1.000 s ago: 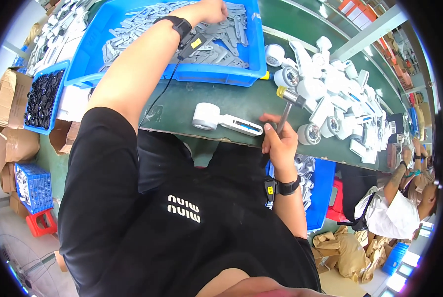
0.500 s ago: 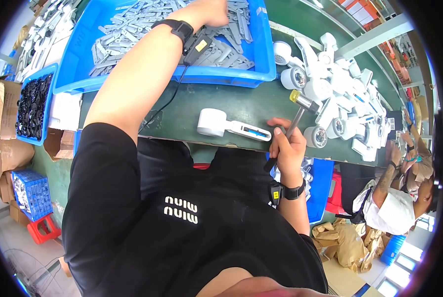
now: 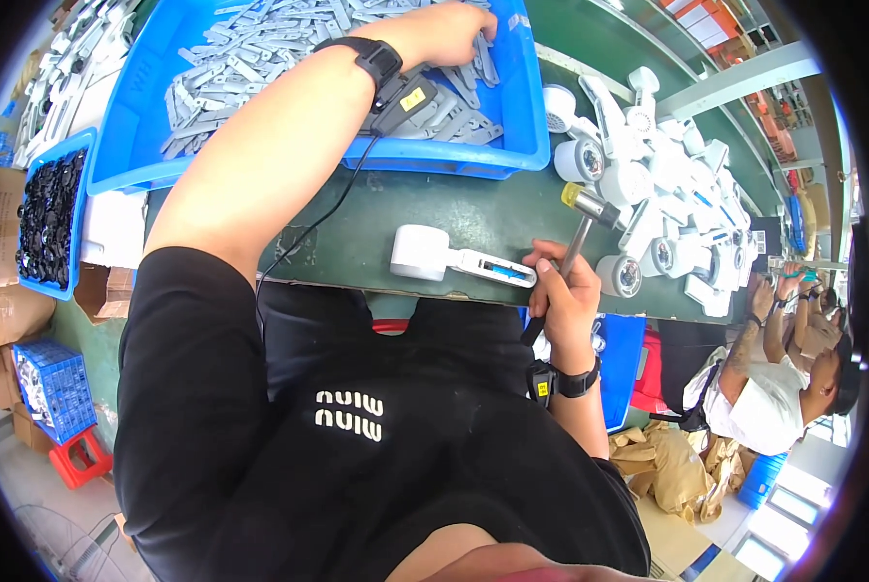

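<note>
Left of the big blue bin (image 3: 129,126), black parts (image 3: 51,221) are heaped. Inside it, grey strips (image 3: 230,89); in front, a white device (image 3: 420,252) is laid on the green bench (image 3: 347,238). At the bin's right end, the left hand (image 3: 463,34) is bent over the strips, any grasp impossible to tell. Front-right of the bin, a hammer (image 3: 584,238) is gripped by the right hand (image 3: 568,296); to its right, white units (image 3: 657,194) are piled.

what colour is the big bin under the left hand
The big bin is blue, seen best in the head view.
</note>
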The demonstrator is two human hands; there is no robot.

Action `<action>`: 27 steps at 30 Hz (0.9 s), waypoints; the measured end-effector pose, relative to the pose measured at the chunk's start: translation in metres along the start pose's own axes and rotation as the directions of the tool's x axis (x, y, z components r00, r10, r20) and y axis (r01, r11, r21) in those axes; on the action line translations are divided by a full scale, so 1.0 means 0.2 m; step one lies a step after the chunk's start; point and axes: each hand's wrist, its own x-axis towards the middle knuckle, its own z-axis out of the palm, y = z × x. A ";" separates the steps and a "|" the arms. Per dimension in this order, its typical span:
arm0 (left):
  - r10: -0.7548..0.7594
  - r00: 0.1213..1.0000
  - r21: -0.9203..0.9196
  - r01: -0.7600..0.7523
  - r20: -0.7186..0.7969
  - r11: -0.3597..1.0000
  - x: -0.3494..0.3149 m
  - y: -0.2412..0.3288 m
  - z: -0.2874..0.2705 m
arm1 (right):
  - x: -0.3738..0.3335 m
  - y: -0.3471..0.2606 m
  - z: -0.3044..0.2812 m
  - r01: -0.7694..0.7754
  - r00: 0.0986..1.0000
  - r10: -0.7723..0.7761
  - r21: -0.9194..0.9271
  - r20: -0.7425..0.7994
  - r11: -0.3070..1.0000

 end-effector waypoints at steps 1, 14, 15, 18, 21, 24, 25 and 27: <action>0.001 1.000 -0.002 -0.001 -0.002 1.000 0.00 0.02 0.00 | 0.00 0.00 0.00 -0.008 1.000 0.008 -0.006 0.002 1.000; -0.175 0.950 -0.191 0.228 0.258 0.955 0.14 -0.10 0.10 | 0.01 0.01 -0.02 0.016 1.000 -0.017 0.052 0.009 0.999; -0.289 0.915 -0.348 0.378 0.283 0.858 0.16 -0.10 0.11 | 0.01 0.01 -0.03 0.015 1.000 -0.016 0.068 0.005 0.998; -0.236 0.964 -0.317 0.187 -0.122 0.930 0.17 -0.30 0.22 | 0.04 0.00 0.01 0.018 0.999 -0.020 0.072 0.028 0.997; -0.333 0.935 -0.452 0.245 -0.125 0.858 0.17 -0.08 0.08 | 0.01 0.02 -0.02 0.019 0.999 -0.017 0.049 -0.035 0.999; -0.285 0.912 -0.604 0.053 -0.295 0.795 0.15 -0.15 -0.15 | 0.02 0.03 0.01 0.051 0.999 -0.050 0.072 -0.019 0.996; -0.268 0.918 -0.605 0.038 -0.294 0.795 0.15 -0.10 -0.25 | 0.02 0.03 0.02 0.045 0.999 -0.043 0.075 -0.029 0.996; -0.296 0.918 -0.751 -0.003 -0.264 0.661 0.09 0.14 -0.49 | -0.01 0.03 0.02 0.038 0.997 -0.032 0.092 -0.073 0.995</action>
